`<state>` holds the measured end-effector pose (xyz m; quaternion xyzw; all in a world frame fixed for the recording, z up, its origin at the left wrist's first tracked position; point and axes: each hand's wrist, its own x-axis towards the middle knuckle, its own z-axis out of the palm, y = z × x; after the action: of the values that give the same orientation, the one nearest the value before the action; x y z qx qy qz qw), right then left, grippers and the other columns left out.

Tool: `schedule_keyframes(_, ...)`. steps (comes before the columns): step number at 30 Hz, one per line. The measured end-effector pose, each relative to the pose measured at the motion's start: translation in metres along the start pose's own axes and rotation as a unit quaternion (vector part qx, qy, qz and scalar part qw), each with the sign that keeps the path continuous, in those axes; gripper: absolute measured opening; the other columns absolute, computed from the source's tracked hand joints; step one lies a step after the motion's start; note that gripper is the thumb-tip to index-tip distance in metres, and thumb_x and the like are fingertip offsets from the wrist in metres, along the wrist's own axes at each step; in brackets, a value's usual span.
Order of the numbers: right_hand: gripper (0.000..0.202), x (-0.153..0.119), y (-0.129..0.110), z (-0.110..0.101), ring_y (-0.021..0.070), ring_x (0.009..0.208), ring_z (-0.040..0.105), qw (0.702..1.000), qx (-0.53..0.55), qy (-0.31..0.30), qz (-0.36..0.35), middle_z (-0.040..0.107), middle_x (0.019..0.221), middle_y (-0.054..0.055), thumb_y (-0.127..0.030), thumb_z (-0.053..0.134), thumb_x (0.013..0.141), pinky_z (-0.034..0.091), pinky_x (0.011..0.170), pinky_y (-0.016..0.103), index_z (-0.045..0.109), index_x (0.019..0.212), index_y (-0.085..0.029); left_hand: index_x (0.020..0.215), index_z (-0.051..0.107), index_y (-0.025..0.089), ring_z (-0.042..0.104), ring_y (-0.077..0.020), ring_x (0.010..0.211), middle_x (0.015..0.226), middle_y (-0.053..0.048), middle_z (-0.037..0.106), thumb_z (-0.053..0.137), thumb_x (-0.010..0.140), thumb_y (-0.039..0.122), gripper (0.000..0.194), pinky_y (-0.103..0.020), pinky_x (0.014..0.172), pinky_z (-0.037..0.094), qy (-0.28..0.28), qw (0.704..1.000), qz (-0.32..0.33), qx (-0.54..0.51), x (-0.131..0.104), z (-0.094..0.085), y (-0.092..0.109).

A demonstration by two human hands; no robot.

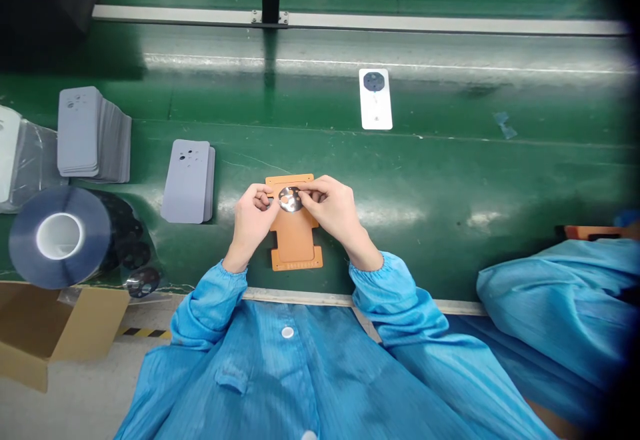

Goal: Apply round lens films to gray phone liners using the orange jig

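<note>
A shiny dark round sticker (291,204) with several holes is between my two hands, over the upper part of an orange jig plate (296,240). My right hand (333,208) pinches the sticker's right edge with thumb and forefinger. At its left edge, my left hand (254,217) is closed, its thumb and curled forefinger at the rim. The jig lies flat on the green bench, with a shallow phone-shaped recess. Whether the sticker touches the jig I cannot tell.
Left of the jig lie a small stack of grey phone-back sheets (186,183) and a taller stack (79,133). A film roll (100,233) carries round dark stickers. Further off lies a white phone-back panel (376,107). A co-worker's blue sleeve (560,287) is at right; a cardboard box (90,327) stands lower left.
</note>
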<state>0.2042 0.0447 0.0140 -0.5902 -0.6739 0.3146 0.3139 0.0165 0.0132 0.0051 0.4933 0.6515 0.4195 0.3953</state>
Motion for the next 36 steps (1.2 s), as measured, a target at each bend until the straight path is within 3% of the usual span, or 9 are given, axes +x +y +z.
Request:
schedule_keyframes(7, 0.012, 0.004, 0.008, -0.003, 0.0126, 0.062, 0.054, 0.999, 0.031, 0.005, 0.032, 0.064, 0.078, 0.001, -0.026, 0.077, 0.082, 0.049, 0.068, 0.031, 0.082, 0.091, -0.020, 0.095, 0.064, 0.020, 0.050, -0.0094, 0.059, 0.070, 0.006, 0.052, 0.074, 0.081, 0.023, 0.017, -0.023, 0.059, 0.040, -0.002, 1.000, 0.002, 0.013, 0.001, 0.000, 0.000)
schedule_keyframes(12, 0.022, 0.008, 0.019, -0.006, 0.0154, 0.064, 0.057, 0.990, 0.109, -0.033, 0.086, 0.067, 0.072, 0.003, -0.036, 0.080, 0.080, 0.048, 0.065, 0.032, 0.081, 0.092, -0.017, 0.095, 0.063, 0.021, 0.051, -0.0098, 0.059, 0.070, 0.006, 0.053, 0.074, 0.080, 0.023, 0.020, -0.023, 0.059, 0.041, 0.003, 1.000, -0.003, 0.020, 0.001, 0.001, 0.000)
schedule_keyframes(16, 0.029, 0.007, 0.024, -0.008, 0.0178, 0.069, 0.063, 0.982, 0.152, -0.057, 0.100, 0.073, 0.080, 0.006, -0.040, 0.079, 0.081, 0.051, 0.067, 0.034, 0.081, 0.097, -0.017, 0.095, 0.064, 0.021, 0.051, -0.0096, 0.059, 0.071, 0.006, 0.052, 0.074, 0.080, 0.022, 0.019, -0.023, 0.059, 0.041, 0.003, 1.000, 0.002, 0.025, -0.001, 0.000, 0.000)
schedule_keyframes(21, 0.038, 0.005, 0.022, -0.009, 0.0177, 0.069, 0.061, 0.981, 0.147, -0.068, 0.108, 0.071, 0.078, 0.005, -0.042, 0.083, 0.075, 0.052, 0.066, 0.033, 0.080, 0.103, -0.016, 0.096, 0.064, 0.021, 0.052, -0.0096, 0.060, 0.073, 0.005, 0.054, 0.074, 0.081, 0.022, 0.018, -0.023, 0.059, 0.041, 0.003, 1.000, 0.008, 0.026, -0.002, 0.000, 0.000)
schedule_keyframes(25, 0.034, 0.006, 0.018, -0.012, 0.0171, 0.069, 0.061, 0.979, 0.152, -0.079, 0.107, 0.070, 0.075, 0.004, -0.036, 0.079, 0.076, 0.052, 0.065, 0.032, 0.079, 0.103, -0.015, 0.096, 0.064, 0.021, 0.052, -0.0095, 0.060, 0.074, 0.005, 0.055, 0.075, 0.080, 0.023, 0.019, -0.023, 0.059, 0.042, 0.008, 1.000, -0.003, 0.015, -0.002, 0.000, 0.001)
schedule_keyframes(32, 0.034, 0.005, 0.021, -0.011, 0.0175, 0.070, 0.064, 0.974, 0.170, -0.086, 0.120, 0.073, 0.080, 0.005, -0.021, 0.069, 0.072, 0.055, 0.070, 0.033, 0.079, 0.103, -0.015, 0.092, 0.065, 0.018, 0.054, -0.0087, 0.055, 0.070, 0.004, 0.058, 0.072, 0.077, 0.018, 0.016, -0.022, 0.055, 0.042, -0.004, 0.994, -0.050, -0.095, 0.002, -0.005, 0.000)
schedule_keyframes(34, 0.035, 0.005, 0.022, -0.011, 0.0173, 0.070, 0.064, 0.974, 0.173, -0.091, 0.117, 0.071, 0.079, 0.004, -0.022, 0.068, 0.072, 0.056, 0.071, 0.033, 0.079, 0.105, -0.015, 0.092, 0.066, 0.018, 0.053, -0.0083, 0.052, 0.071, 0.003, 0.060, 0.078, 0.075, 0.023, 0.021, -0.021, 0.050, 0.039, 0.000, 0.986, -0.090, -0.143, 0.000, -0.012, 0.002)
schedule_keyframes(36, 0.037, 0.004, 0.022, -0.012, 0.0168, 0.069, 0.064, 0.972, 0.177, -0.097, 0.118, 0.070, 0.078, 0.003, -0.022, 0.067, 0.072, 0.056, 0.071, 0.033, 0.079, 0.107, -0.015, 0.091, 0.066, 0.017, 0.052, -0.0089, 0.050, 0.072, 0.002, 0.061, 0.081, 0.076, 0.040, 0.032, -0.022, 0.044, 0.033, 0.006, 0.963, -0.150, -0.222, -0.003, -0.022, 0.003)
